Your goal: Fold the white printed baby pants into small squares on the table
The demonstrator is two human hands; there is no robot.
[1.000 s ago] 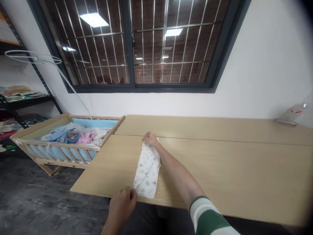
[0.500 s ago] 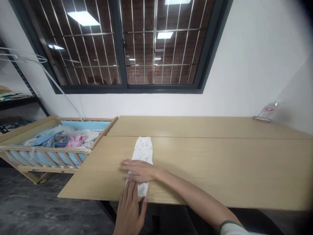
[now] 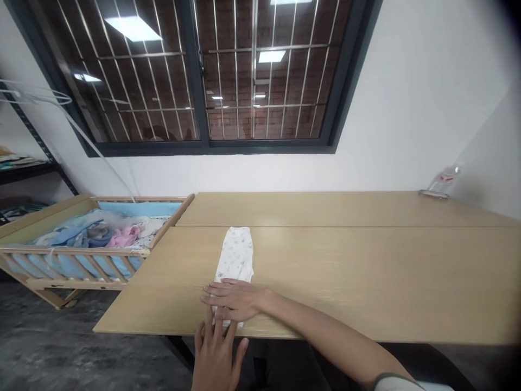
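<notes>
A white cloth garment with a small print (image 3: 235, 255), folded into a long narrow strip, lies flat on the wooden table (image 3: 345, 271). Its near end is partly covered by my hands. My right hand (image 3: 236, 298) rests across the lower part of the cloth, palm down, with fingers stretched toward the left. At the table's front edge, my left hand (image 3: 217, 353) has its fingers spread, their tips touching the near end of the cloth just below my right hand. Neither hand grips anything.
Left of the table stands a wooden crib (image 3: 81, 266) with blue lining, holding crumpled clothes and a pink cloth (image 3: 123, 236). A clear plastic item (image 3: 439, 184) sits at the table's back right corner. Behind are a barred window (image 3: 207, 81) and, far left, a shelf (image 3: 24, 171).
My right hand has slid down the cloth toward the near edge, uncovering more of its middle. My left hand has drawn back slightly and its fingers have spread.
</notes>
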